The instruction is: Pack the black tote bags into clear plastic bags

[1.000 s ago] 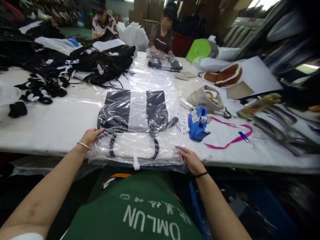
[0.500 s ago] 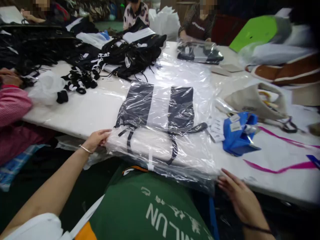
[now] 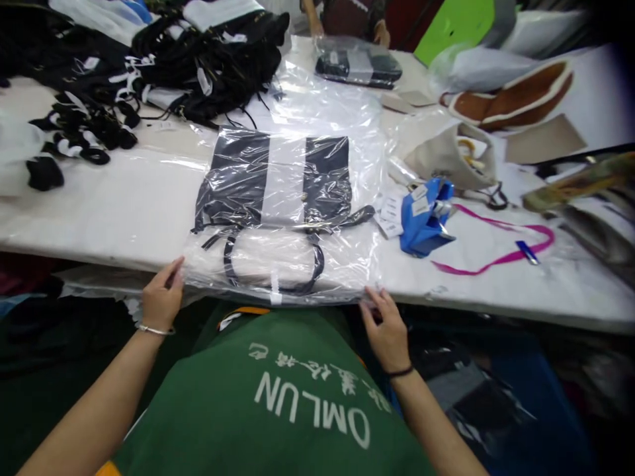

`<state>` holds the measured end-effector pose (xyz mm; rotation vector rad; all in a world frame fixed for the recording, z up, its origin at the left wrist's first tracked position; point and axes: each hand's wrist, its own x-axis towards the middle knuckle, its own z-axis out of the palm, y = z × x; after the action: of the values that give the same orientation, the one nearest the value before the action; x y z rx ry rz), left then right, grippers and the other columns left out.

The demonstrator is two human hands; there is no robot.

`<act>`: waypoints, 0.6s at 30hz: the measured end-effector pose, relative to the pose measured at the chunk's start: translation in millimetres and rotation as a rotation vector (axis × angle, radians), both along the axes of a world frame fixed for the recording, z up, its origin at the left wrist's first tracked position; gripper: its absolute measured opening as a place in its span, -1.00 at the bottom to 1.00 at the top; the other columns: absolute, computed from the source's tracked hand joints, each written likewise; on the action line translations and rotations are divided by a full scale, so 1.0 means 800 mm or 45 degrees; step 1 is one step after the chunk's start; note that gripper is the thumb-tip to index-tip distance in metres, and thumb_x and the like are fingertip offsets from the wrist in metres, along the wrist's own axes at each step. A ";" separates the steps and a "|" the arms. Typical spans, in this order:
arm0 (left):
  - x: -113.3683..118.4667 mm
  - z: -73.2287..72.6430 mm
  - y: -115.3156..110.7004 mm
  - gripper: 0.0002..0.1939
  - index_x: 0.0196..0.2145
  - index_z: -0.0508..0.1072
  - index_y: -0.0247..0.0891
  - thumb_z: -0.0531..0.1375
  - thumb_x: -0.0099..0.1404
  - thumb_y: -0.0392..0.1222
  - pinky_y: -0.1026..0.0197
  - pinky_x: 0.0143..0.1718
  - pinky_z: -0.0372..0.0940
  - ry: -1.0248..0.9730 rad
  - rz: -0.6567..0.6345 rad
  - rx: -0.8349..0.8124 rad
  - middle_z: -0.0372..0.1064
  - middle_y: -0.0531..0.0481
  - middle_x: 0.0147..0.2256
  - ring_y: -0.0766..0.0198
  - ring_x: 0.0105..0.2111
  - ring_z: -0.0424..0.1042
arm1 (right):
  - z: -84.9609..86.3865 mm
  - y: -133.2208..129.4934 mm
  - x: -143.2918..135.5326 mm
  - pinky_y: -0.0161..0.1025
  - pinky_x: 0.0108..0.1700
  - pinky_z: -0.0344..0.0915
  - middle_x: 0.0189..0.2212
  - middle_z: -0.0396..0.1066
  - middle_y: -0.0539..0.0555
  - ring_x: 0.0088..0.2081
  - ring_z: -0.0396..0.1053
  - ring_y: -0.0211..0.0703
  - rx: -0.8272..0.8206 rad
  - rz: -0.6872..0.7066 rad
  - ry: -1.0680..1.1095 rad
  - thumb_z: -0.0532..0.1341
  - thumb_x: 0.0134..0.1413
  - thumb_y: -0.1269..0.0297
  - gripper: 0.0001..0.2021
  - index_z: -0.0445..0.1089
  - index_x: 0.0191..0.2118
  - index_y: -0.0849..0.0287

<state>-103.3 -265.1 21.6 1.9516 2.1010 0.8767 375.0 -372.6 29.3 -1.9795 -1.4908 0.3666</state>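
A black bag (image 3: 238,175) with a pale band across its middle lies flat inside a clear plastic bag (image 3: 347,261) at the front edge of the table. Its dark handle loops toward me under the plastic. My left hand (image 3: 163,295) pinches the near left corner of the plastic bag between thumb and fingers. At the near right corner, my right hand (image 3: 387,325) has its thumb and fingers closed on the plastic.
Black bags (image 3: 218,66) are heaped at the back left, with small black rolls (image 3: 86,132) before them. A blue pouch (image 3: 424,218), pink ribbon (image 3: 526,231) and beige bag (image 3: 454,158) lie right. Another person's hand (image 3: 381,33) is across the white table (image 3: 124,225).
The view has shifted, showing more of the table's right side. My right hand has come inward and grips the plastic bag's corner; the bag's near edge now lies straighter.
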 end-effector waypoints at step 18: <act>-0.027 -0.008 -0.028 -0.43 0.28 0.25 -0.09 0.06 0.37 0.06 0.19 -0.33 0.38 0.105 0.132 -0.363 0.56 -0.07 -0.21 0.11 -0.32 0.56 | 0.031 0.297 -0.159 0.30 0.35 -0.20 0.40 -0.06 0.06 0.42 -0.23 0.16 0.002 0.915 -0.612 0.13 0.28 0.30 -0.40 0.01 0.39 -0.02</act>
<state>-124.6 -287.5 15.6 1.7746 2.2457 0.4852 247.9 -134.8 54.3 -1.5234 -2.4989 0.1770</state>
